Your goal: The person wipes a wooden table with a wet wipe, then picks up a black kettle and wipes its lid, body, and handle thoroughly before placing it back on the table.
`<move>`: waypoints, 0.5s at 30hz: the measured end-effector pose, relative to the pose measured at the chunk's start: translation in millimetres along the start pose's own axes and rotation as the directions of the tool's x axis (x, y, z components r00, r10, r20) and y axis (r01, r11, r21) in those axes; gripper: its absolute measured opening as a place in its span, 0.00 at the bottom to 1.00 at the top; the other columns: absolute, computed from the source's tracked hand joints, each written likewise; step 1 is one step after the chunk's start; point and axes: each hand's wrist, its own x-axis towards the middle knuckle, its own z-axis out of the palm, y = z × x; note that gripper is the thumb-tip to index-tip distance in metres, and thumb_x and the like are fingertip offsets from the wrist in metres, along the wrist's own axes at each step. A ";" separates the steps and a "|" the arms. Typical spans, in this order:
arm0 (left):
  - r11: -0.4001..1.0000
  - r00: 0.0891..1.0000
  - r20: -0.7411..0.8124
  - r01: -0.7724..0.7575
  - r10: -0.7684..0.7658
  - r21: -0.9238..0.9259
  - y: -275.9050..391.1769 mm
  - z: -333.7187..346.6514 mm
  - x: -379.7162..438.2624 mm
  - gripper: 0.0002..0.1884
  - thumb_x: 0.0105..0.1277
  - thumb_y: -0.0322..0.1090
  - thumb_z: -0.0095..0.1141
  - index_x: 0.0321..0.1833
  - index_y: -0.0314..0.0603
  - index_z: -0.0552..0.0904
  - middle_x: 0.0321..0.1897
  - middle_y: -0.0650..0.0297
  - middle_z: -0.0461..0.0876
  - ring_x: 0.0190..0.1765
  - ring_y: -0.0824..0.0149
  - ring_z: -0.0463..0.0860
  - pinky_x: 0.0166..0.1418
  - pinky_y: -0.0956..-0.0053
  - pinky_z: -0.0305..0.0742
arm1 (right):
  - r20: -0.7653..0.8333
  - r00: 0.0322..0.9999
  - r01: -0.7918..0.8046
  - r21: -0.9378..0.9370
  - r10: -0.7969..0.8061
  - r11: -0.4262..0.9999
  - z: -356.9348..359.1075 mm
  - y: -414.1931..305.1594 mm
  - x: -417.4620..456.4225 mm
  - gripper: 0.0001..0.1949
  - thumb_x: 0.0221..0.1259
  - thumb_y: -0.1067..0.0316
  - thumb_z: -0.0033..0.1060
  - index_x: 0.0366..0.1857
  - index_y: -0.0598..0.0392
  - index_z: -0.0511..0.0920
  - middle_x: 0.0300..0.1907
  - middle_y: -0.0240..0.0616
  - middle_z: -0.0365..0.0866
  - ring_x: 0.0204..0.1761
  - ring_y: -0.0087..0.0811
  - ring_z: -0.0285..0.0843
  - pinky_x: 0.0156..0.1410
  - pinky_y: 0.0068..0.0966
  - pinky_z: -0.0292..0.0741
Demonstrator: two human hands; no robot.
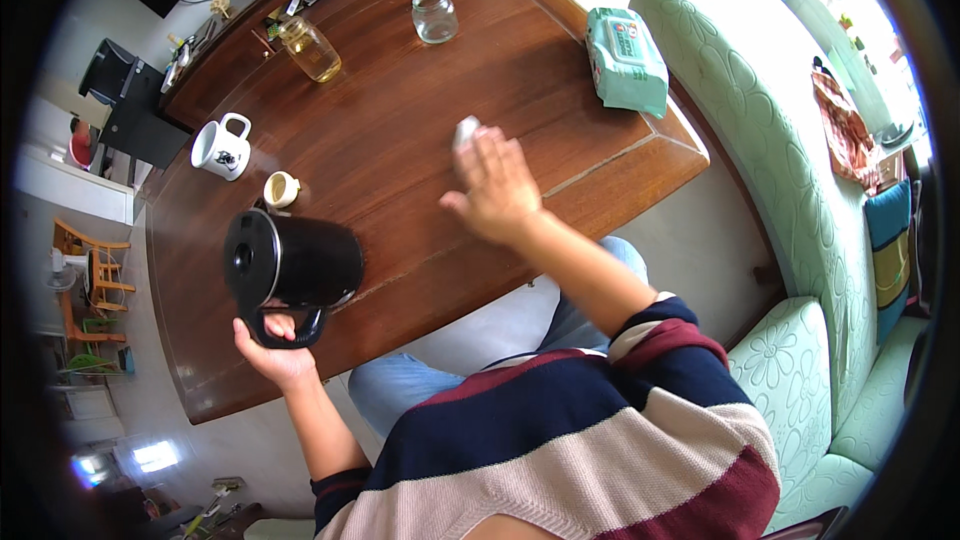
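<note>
My left hand (276,351) grips the handle of a black kettle (319,259) with a round lid. The kettle is at the table's near left side, and I cannot tell whether its base touches the wood. My right hand (499,184) is palm down over the middle of the wooden table (390,127), slightly blurred. A white wipe or tissue (466,129) shows past its fingertips, mostly hidden under them. Close beyond the kettle stands a small cream cup (281,189). A white mug (222,148) with a dark print is farther left.
At the table's far side are a glass jar with yellowish liquid (311,51) and a clear glass jar (435,17). A green pack of wipes (626,64) lies near the right edge. A pale green sofa (720,90) borders the right; a wooden cabinet (232,64) runs behind.
</note>
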 end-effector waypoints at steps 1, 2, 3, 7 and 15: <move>0.999 0.999 -0.016 -0.029 0.029 0.020 6.0 -8.5 -1.6 0.28 0.76 0.55 0.39 0.18 0.48 0.70 0.13 0.69 0.67 0.19 0.73 0.67 0.29 0.78 0.64 | 0.048 0.991 0.126 0.050 -0.128 0.991 -8.7 -26.3 -3.0 0.40 0.72 0.30 0.34 0.80 0.48 0.55 0.81 0.56 0.43 0.83 0.53 0.35 0.84 0.48 0.34; 0.999 0.999 -0.021 -0.043 0.044 0.024 5.5 -13.1 -1.2 0.28 0.76 0.55 0.38 0.18 0.48 0.70 0.13 0.69 0.67 0.19 0.73 0.67 0.29 0.78 0.63 | -0.046 0.973 0.230 0.103 -0.226 0.968 11.5 -39.9 -6.2 0.38 0.72 0.31 0.37 0.78 0.45 0.59 0.80 0.59 0.46 0.83 0.54 0.37 0.84 0.48 0.38; 0.997 0.997 -0.036 -0.065 0.067 0.037 8.3 -21.9 -0.4 0.28 0.77 0.55 0.38 0.18 0.48 0.69 0.13 0.69 0.67 0.19 0.72 0.67 0.29 0.78 0.63 | 0.004 0.959 0.281 0.120 -0.284 0.952 10.9 -53.3 -8.4 0.38 0.73 0.32 0.34 0.79 0.45 0.58 0.81 0.54 0.46 0.84 0.50 0.36 0.85 0.46 0.36; 0.989 0.987 -0.109 -0.107 0.118 0.099 21.1 -58.6 5.3 0.29 0.77 0.55 0.36 0.17 0.48 0.69 0.12 0.68 0.67 0.20 0.72 0.66 0.35 0.75 0.66 | 0.101 0.948 0.301 0.017 -0.301 0.954 1.2 -24.7 17.1 0.34 0.78 0.38 0.28 0.80 0.47 0.55 0.83 0.38 0.46 0.84 0.37 0.38 0.85 0.45 0.35; 0.980 0.932 -0.314 -0.145 0.182 0.137 41.2 -98.3 33.1 0.24 0.76 0.53 0.41 0.22 0.48 0.69 0.14 0.69 0.66 0.21 0.72 0.65 0.32 0.75 0.64 | 0.079 0.916 -0.368 -0.224 0.393 0.903 -22.2 97.7 97.7 0.38 0.78 0.39 0.23 0.81 0.56 0.40 0.84 0.47 0.30 0.85 0.43 0.22 0.85 0.43 0.23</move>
